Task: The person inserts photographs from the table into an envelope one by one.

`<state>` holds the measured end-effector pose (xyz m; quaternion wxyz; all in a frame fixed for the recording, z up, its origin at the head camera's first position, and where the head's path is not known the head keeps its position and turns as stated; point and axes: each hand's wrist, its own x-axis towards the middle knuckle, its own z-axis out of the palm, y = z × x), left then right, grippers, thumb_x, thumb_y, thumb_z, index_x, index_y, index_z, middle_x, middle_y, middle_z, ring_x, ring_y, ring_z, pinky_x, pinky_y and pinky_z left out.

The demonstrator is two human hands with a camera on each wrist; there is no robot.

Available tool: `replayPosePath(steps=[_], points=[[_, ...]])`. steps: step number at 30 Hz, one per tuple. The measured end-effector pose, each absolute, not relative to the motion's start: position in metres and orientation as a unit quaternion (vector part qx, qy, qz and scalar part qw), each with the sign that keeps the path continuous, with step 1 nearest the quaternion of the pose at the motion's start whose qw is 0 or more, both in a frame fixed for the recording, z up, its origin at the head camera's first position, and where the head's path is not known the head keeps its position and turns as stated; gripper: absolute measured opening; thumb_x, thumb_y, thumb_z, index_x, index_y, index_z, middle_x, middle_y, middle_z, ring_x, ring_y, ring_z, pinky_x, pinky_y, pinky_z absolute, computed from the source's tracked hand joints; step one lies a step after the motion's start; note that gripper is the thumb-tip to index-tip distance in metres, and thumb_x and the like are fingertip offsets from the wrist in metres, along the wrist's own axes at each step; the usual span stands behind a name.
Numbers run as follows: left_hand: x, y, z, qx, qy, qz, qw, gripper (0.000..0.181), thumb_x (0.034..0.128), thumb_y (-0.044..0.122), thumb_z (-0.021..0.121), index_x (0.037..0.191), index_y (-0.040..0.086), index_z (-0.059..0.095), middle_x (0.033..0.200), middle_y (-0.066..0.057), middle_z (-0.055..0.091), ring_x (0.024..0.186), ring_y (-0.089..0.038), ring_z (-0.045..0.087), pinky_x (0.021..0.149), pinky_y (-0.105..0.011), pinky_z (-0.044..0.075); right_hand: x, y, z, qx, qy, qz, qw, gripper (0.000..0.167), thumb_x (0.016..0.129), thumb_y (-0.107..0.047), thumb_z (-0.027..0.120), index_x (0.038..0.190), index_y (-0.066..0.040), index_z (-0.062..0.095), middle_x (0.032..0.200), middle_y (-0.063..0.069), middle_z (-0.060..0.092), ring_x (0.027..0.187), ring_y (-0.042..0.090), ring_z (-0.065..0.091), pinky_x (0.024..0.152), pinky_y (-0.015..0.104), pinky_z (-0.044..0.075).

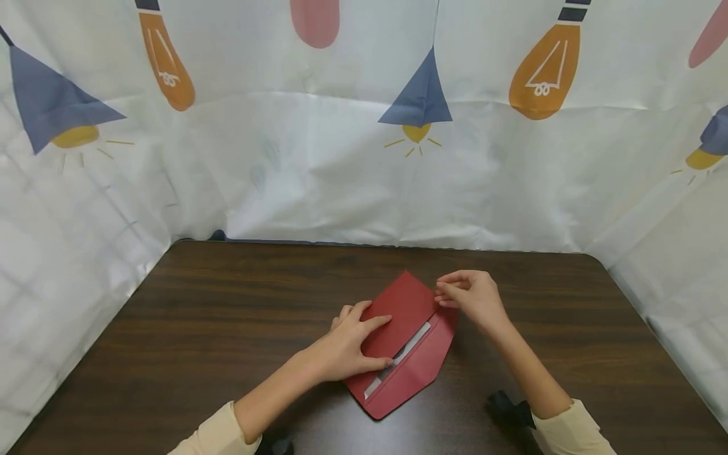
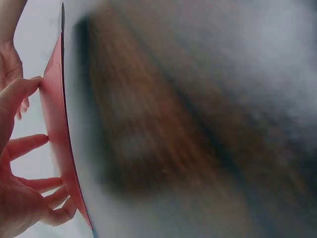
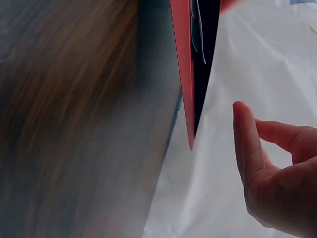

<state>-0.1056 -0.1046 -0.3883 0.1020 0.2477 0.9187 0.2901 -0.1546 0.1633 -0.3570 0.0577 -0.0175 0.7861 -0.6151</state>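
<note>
A red envelope-shaped pouch (image 1: 398, 316) lies diagonally on the table, its pointed flap (image 1: 415, 360) folded out toward the near right. White and grey edges of something flat (image 1: 412, 341) show in its slot. My left hand (image 1: 352, 344) rests on the pouch's left part with fingers spread and thumb near the slot; in the left wrist view the fingertips touch the red surface (image 2: 54, 109). My right hand (image 1: 469, 294) is at the pouch's far right corner, thumb and fingertips close together. From the right wrist, that hand (image 3: 282, 173) appears apart from the pouch (image 3: 183, 54), whose dark inside shows.
The dark wood-grain table (image 1: 227, 303) extends around the pouch on all sides. A white curtain (image 1: 341, 177) printed with lamps and bulbs hangs behind the table and along both sides. Black straps (image 1: 506, 407) show near the wrists.
</note>
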Motion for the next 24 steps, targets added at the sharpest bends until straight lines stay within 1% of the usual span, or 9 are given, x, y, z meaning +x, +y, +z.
replayPosePath(steps=[9, 16, 21, 24], points=[[-0.103, -0.101, -0.396, 0.263, 0.916, 0.275, 0.125, 0.070, 0.0901, 0.042, 0.082, 0.149, 0.011, 0.061, 0.158, -0.025, 0.041, 0.129, -0.039, 0.043, 0.092, -0.054, 0.044, -0.153, 0.171, -0.367, -0.018, 0.804, -0.592, 0.058, 0.027, 0.102, 0.001, 0.065, 0.119, 0.021, 0.065, 0.100, 0.027, 0.076, 0.078, 0.014, 0.077, 0.074, 0.029, 0.064], [-0.101, -0.097, -0.397, 0.277, 0.924, 0.233, 0.123, 0.070, 0.0911, 0.043, 0.082, 0.150, 0.011, 0.060, 0.156, -0.025, 0.043, 0.130, -0.039, 0.041, 0.094, -0.052, 0.039, -0.154, 0.177, -0.374, -0.013, 0.812, -0.581, 0.057, 0.026, 0.102, 0.001, 0.064, 0.120, 0.021, 0.065, 0.104, 0.029, 0.076, 0.081, 0.013, 0.077, 0.076, 0.031, 0.064], [-0.099, -0.097, -0.398, 0.281, 0.928, 0.214, 0.118, 0.075, 0.0904, 0.046, 0.083, 0.152, 0.012, 0.057, 0.157, -0.026, 0.043, 0.133, -0.041, 0.040, 0.096, -0.056, 0.037, -0.153, 0.181, -0.375, -0.018, 0.819, -0.571, 0.053, 0.026, 0.102, 0.001, 0.064, 0.119, 0.021, 0.066, 0.102, 0.027, 0.076, 0.083, 0.017, 0.077, 0.075, 0.029, 0.064], [-0.099, -0.099, -0.397, 0.279, 0.926, 0.227, 0.116, 0.080, 0.0896, 0.048, 0.083, 0.156, 0.014, 0.053, 0.158, -0.027, 0.042, 0.137, -0.045, 0.039, 0.099, -0.061, 0.037, -0.152, 0.184, -0.376, -0.021, 0.825, -0.562, 0.050, 0.026, 0.103, 0.000, 0.064, 0.119, 0.020, 0.066, 0.102, 0.028, 0.076, 0.085, 0.020, 0.078, 0.075, 0.029, 0.063]])
